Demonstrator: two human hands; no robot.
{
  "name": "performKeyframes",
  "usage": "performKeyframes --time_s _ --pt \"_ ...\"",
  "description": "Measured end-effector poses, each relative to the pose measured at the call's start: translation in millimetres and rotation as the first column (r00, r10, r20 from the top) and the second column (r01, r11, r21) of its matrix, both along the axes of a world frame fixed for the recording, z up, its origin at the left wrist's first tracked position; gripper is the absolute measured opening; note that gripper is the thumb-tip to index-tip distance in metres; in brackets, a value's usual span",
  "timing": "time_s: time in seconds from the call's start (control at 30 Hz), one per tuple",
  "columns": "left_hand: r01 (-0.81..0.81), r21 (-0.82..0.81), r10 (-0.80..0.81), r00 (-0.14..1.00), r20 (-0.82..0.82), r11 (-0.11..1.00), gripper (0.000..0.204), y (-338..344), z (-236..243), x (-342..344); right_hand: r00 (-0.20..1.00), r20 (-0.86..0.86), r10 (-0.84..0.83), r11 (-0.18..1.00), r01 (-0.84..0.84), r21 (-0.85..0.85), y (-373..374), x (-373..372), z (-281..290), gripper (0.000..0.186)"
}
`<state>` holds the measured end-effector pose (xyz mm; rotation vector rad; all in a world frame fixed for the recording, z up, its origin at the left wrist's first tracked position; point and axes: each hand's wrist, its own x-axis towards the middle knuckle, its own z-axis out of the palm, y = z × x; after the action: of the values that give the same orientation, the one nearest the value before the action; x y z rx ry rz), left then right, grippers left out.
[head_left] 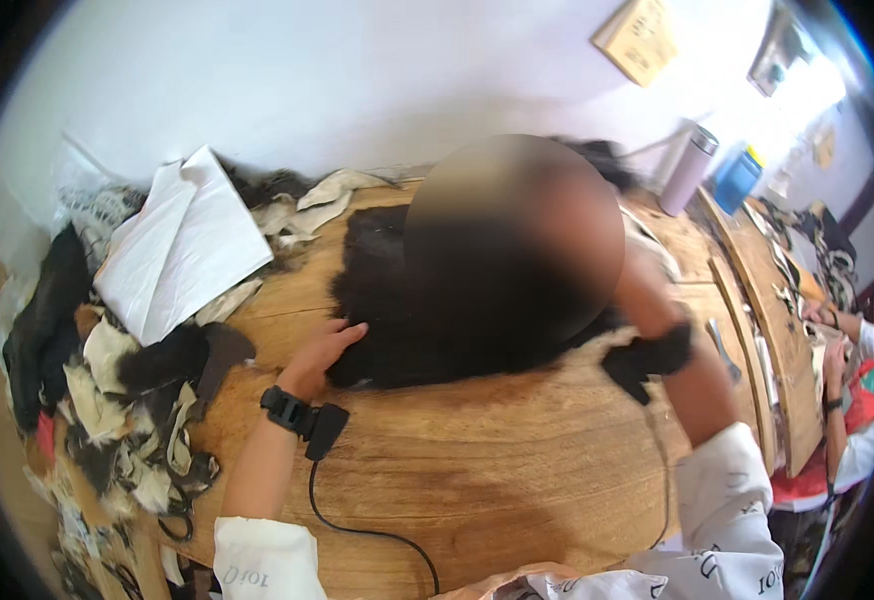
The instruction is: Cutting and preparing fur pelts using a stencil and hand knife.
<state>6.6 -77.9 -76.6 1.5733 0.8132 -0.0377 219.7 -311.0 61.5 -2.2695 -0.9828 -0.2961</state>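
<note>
A large piece of black fur [377,290] lies spread on a wooden table [477,470]. My left hand [319,352] rests flat on its near left edge, fingers apart, with a black band and a corded device on the wrist. My right hand is hidden behind a blurred patch over the fur; only the forearm [692,375] shows, with a black strap around the wrist.
Fur and fabric scraps [127,420] pile up at the table's left, with white folded paper [182,245] behind them. A metal tumbler [688,170] and a blue container [736,178] stand at the far right. Another person's arm [837,400] works at a neighbouring bench.
</note>
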Motion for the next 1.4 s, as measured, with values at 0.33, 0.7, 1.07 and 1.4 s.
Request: performKeyframes --time_s 0.33,0.7,1.07,1.4 --pt "-0.252 -0.248 0.263 0.965 0.012 0.935 0.101 9 -13 0 0.774 -0.307 0.554 0.664 -0.633 -0.397 -16 -124 -80 0.018" --pt "-0.204 -0.125 0.207 0.978 0.013 0.971 0.091 0 15 -1 0.278 -0.960 -0.027 0.977 0.210 0.033 -35 18 -120 0.036" --pt "-0.034 0.377 -0.009 0.994 0.112 0.926 0.059 26 -28 53 0.275 -0.896 0.350 0.886 0.215 0.412 -50 -5 -158 0.032" --pt "-0.674 0.217 0.436 0.655 0.617 0.706 0.036 147 123 -67 0.132 -0.627 0.768 0.639 -0.091 0.764 96 -72 -33 0.045"
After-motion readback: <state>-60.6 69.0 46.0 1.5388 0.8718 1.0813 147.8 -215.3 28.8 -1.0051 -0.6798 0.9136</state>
